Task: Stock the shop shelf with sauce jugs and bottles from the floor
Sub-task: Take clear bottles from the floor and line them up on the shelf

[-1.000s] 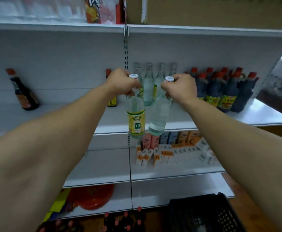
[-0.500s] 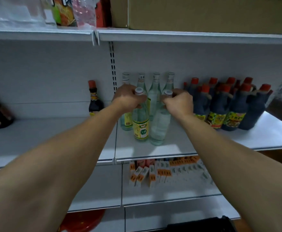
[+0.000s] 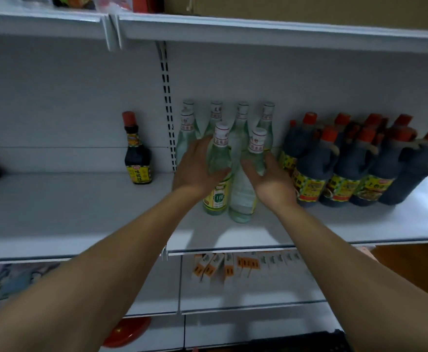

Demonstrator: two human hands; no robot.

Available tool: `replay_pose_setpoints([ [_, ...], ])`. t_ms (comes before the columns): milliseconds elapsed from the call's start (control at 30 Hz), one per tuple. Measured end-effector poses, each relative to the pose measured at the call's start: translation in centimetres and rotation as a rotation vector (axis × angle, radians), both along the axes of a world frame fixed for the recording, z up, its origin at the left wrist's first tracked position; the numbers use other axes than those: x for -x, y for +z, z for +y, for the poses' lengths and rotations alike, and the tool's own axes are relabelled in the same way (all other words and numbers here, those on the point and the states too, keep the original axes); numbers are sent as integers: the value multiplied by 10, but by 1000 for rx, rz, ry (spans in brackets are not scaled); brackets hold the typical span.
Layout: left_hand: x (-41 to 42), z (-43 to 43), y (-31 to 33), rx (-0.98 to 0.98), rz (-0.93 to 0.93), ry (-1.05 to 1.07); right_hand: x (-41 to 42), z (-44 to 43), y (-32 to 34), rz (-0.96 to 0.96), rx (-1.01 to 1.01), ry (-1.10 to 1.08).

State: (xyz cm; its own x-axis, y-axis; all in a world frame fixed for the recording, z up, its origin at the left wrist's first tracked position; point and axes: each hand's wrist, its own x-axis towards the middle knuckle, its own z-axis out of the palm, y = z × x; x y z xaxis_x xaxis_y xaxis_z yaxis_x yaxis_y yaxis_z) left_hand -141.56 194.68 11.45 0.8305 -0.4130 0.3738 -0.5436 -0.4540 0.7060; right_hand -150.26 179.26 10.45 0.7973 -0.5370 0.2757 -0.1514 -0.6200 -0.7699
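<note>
Bottles [image 3: 229, 184] now stand on shelf [image 3: 81, 214], hands lower.

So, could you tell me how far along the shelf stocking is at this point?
Done: a row of clear bottles stands at the back of the shelf, with dark sauce jugs grouped to the right. In hand: the left hand and right hand each grip a clear bottle standing in front of that row. Left: releasing them; what remains on the floor is out of view.
</note>
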Motion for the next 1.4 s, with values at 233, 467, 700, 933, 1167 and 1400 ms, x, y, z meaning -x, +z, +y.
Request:
replay_pose_setpoints([
  [233,2,18,-29,-161,-189,201,0,4,-12,59,-19,-34],
  [467,-11,14,-34,-31,90,223,-8,4,-14,96,-130,-35],
  [700,-20,3,-50,155,164,245,-27,-3,-16,117,-179,-58],
  [933,-24,-9,-54,255,108,321,-44,-9,-17,45,-247,-7],
  [1167,-20,-20,-54,268,72,400,-53,-17,-17,5,-302,-11],
  [1400,-17,-29,-52,246,60,466,-59,-20,-17,-5,-329,19],
])
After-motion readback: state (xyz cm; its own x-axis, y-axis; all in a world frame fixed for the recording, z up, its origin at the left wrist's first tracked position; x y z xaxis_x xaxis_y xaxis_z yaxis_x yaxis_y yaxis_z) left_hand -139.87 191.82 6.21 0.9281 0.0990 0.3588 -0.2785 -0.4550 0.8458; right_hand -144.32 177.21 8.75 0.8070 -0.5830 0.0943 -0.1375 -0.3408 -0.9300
